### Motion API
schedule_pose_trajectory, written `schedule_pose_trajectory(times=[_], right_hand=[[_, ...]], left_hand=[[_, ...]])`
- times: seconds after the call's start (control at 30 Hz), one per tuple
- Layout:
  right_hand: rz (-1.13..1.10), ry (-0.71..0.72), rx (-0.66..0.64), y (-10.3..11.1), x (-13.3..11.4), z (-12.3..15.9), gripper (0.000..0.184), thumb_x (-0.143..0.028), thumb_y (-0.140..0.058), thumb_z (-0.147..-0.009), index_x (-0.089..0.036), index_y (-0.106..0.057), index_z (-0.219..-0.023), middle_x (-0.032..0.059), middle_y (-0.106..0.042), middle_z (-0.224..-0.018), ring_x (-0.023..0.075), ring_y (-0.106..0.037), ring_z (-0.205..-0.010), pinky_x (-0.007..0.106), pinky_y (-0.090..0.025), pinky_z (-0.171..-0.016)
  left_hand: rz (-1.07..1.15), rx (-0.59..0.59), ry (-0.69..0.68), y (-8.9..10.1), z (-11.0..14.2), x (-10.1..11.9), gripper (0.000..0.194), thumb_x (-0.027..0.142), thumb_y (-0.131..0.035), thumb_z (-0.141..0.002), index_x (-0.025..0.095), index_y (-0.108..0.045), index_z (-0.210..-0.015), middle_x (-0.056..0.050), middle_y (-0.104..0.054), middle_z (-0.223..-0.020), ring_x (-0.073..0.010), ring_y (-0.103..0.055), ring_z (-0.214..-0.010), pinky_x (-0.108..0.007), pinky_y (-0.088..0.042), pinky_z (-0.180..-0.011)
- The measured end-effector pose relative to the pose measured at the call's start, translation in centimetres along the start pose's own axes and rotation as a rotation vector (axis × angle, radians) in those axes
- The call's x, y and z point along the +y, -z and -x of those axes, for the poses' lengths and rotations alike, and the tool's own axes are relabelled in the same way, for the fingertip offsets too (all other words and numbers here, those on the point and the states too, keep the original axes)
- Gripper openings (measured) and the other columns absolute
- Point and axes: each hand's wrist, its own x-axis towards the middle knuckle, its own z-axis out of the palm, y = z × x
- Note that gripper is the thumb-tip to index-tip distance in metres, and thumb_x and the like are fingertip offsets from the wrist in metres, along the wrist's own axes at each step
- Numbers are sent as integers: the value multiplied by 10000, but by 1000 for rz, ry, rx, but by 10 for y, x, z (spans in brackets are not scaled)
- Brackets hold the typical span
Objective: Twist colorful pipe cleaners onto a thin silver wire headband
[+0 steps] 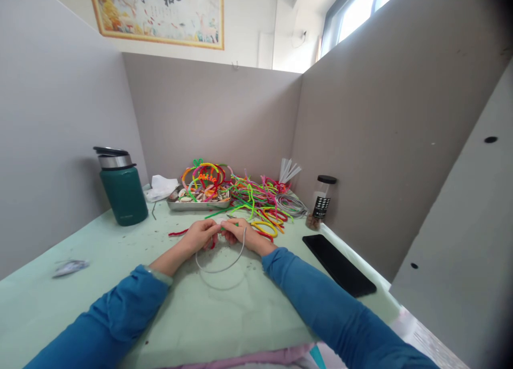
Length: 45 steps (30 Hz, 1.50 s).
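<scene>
Both hands meet over the middle of the table, fingertips almost touching. My left hand [200, 235] is closed in a pinch, and my right hand [241, 234] is closed the same way just beside it. A thin light-grey wire hoop [218, 272] hangs from between them, curving down toward me and up across the right hand. A small bit of green shows at the fingertips, partly covered by the fingers. Some red fuzzy pipe cleaner [177, 234] sticks out to the left behind the left hand, and a bit of red shows under its fingers.
Behind the hands lie a metal tray [200, 205] with small pieces and colourful hoops, a heap of pipe cleaners [256, 195] and coiled grey wire [292, 204]. A green bottle [123, 195] stands left; a clear jar [319, 203] and black phone [339, 265] are right. Grey partitions [216, 102] enclose the table.
</scene>
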Motion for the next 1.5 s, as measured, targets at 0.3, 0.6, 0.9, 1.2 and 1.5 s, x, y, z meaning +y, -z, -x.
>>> schedule_pose_trajectory(times=[0.3, 0.6, 0.9, 1.2, 1.5], right_hand=[[18, 30, -2, 1, 4, 0, 354, -426, -486, -802, -133, -538, -611, -18, -488, -498, 71, -445, -442, 182, -356, -429], [6, 11, -14, 1, -5, 4, 355, -433, -500, -788, -131, -536, -605, -17, -482, -492, 74, -442, -454, 189, -348, -439], [-12, -5, -33, 0, -7, 5, 340, -434, -530, -758, -120, -552, -630, -20, -498, -505, 67, -439, -442, 192, -356, -442], [20, -22, 11, -1, -6, 5, 320, -400, -524, -767, -127, -539, -601, -25, -467, -472, 74, -436, -441, 194, -340, -438], [11, 3, -7, 0, -4, 4, 322, -410, -526, -760, -124, -543, -613, -18, -485, -503, 70, -432, -451, 195, -351, -453]], left_hand=[[87, -20, 38, -1, -2, -6, 381, 517, -468, -732, 161, -448, -601, 33, -518, -461, -50, -353, -315, -182, -265, -346], [132, -8, 67, -1, -2, -7, 398, 537, -475, -729, 158, -443, -610, 40, -477, -452, -46, -339, -312, -177, -267, -328], [287, -52, 131, -1, -3, -6, 363, 505, -511, -723, 163, -437, -629, 55, -437, -413, -35, -262, -285, -174, -243, -292], [223, -3, 125, -2, -3, -6, 424, 567, -483, -712, 154, -463, -616, 50, -439, -434, -40, -296, -295, -186, -292, -307], [278, -25, 154, -2, -4, -7, 404, 547, -506, -701, 151, -474, -628, 54, -440, -433, -33, -258, -279, -190, -280, -295]])
